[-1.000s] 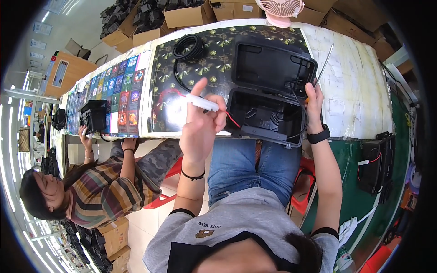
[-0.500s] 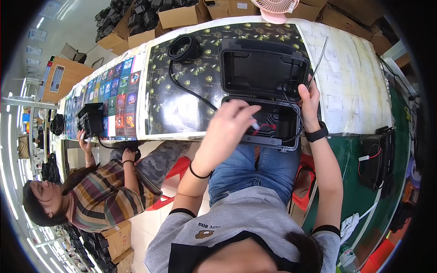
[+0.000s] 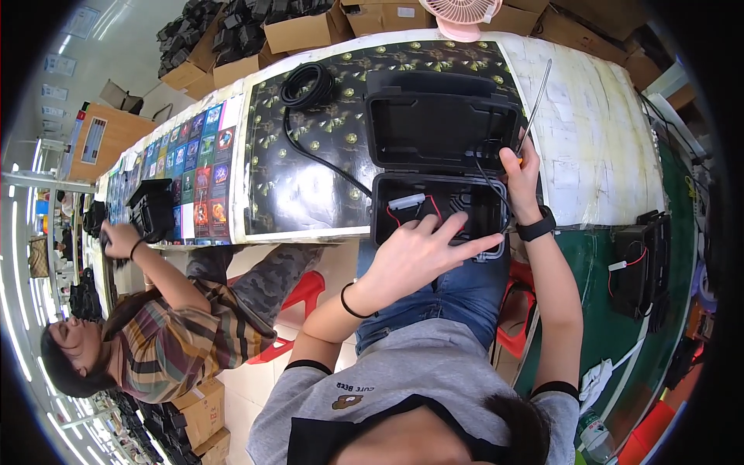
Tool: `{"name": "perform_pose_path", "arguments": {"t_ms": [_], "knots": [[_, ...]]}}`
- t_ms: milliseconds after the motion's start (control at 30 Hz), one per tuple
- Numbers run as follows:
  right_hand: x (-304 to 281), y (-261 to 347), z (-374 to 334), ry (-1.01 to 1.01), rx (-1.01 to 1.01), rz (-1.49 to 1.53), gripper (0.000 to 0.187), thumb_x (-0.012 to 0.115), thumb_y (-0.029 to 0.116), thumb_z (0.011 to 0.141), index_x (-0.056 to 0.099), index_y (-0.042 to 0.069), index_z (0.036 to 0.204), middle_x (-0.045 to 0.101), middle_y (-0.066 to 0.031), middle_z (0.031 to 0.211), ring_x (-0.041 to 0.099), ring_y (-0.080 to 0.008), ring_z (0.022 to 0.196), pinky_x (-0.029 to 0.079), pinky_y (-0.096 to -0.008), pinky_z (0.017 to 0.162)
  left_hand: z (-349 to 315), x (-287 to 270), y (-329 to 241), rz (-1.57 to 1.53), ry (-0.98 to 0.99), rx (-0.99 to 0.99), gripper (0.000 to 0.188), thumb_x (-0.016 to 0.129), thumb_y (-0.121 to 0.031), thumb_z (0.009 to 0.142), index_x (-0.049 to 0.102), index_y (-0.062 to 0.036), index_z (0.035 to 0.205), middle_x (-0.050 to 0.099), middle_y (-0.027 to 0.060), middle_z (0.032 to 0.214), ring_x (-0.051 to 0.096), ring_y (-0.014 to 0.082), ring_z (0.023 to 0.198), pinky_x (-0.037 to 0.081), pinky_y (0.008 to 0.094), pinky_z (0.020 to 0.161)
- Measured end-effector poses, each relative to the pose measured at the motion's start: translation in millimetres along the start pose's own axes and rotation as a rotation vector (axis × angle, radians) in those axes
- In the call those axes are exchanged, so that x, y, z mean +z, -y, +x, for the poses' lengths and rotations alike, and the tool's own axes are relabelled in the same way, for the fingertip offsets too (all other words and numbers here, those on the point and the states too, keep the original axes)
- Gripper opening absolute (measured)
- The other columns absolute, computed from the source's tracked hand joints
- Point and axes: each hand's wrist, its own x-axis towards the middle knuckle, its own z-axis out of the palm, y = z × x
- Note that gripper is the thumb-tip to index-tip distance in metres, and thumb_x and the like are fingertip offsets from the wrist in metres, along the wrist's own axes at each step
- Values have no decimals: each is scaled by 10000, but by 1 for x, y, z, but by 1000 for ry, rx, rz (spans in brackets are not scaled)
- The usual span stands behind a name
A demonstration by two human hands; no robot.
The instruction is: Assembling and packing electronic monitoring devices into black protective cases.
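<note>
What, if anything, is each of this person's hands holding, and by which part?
The right hand holds a screwdriver by its handle, shaft sticking out. Whether the left hand, over the open box, grips anything cannot be told.

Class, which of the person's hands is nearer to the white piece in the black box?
Left. The left hand is just below the white piece in the picture, over the black box's near edge; the right hand is farther away, at the box's right side.
</note>
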Motion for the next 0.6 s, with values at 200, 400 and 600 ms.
{"name": "perform_pose_path", "arguments": {"t_ms": [200, 400, 600], "knots": [[-3, 1, -1, 4, 16, 1, 698, 755, 318, 855, 496, 10, 1425, 532, 42, 846, 470, -14, 592, 378, -162, 471, 1, 9, -10, 5, -147, 36, 514, 645, -131, 756, 643, -135, 1269, 657, 8, 966, 639, 140, 779, 537, 272, 717], [-1, 16, 0, 104, 88, 29, 706, 773, 218, 850, 469, 14, 1453, 522, 47, 827, 463, -18, 572, 371, -160, 480, 15, 13, -17, 51, 59, -84, 291, 695, -134, 715, 634, -89, 995, 617, 39, 932, 650, 161, 801, 532, 292, 697], [-16, 29, 11, 258, -11, -48, 796, 826, 166, 799, 439, 11, 1477, 614, -22, 1191, 445, -25, 663, 388, -174, 588, 17, 17, -14, -50, -86, -99, 424, 813, -178, 600, 590, -72, 944, 596, 57, 1044, 640, 181, 811, 538, 311, 719]]}}
